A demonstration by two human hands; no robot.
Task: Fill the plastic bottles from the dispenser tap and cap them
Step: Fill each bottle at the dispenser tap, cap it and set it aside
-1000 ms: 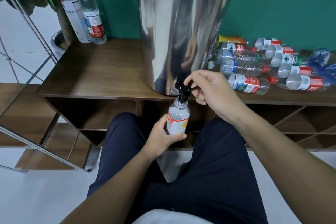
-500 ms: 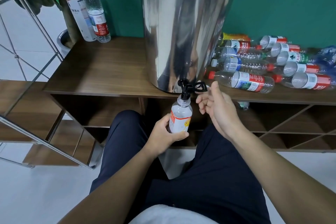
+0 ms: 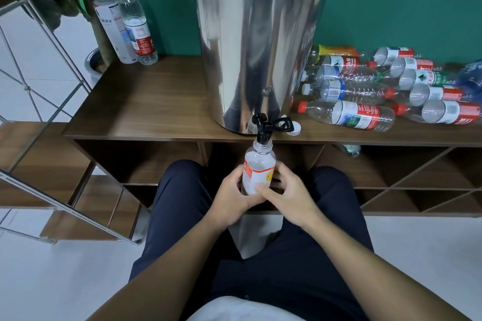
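At centre frame, a small plastic bottle (image 3: 258, 172) with an orange-and-white label is held upright, its open neck directly beneath the black tap (image 3: 263, 129) of the steel dispenser (image 3: 260, 41). Left hand (image 3: 230, 199): fingers wrapped around the bottle's lower body from its 9 o'clock side, grasping it. Right hand (image 3: 288, 194): fingers curled against the same bottle from its 3 o'clock side, thumb lying across the front near the base, so both hands grasp one bottle. The tap's looped black lever (image 3: 284, 124) points toward 3 o'clock, with neither hand on it. A white cap (image 3: 295, 130) lies on the wooden shelf (image 3: 146, 107) just beside the lever, at the dispenser's foot. At 3 o'clock from the dispenser, a heap of clear bottles (image 3: 391, 86) lies on its side on the shelf; most carry red-and-white labels, and several have red caps. At 10 o'clock from the dispenser, two tall capped bottles (image 3: 125, 23) stand upright against the green wall (image 3: 404, 2), one with a black cap, one with a red cap. Whether liquid is running from the tap cannot be told. Dark trousers (image 3: 300, 255) fill the lower frame below the hands.
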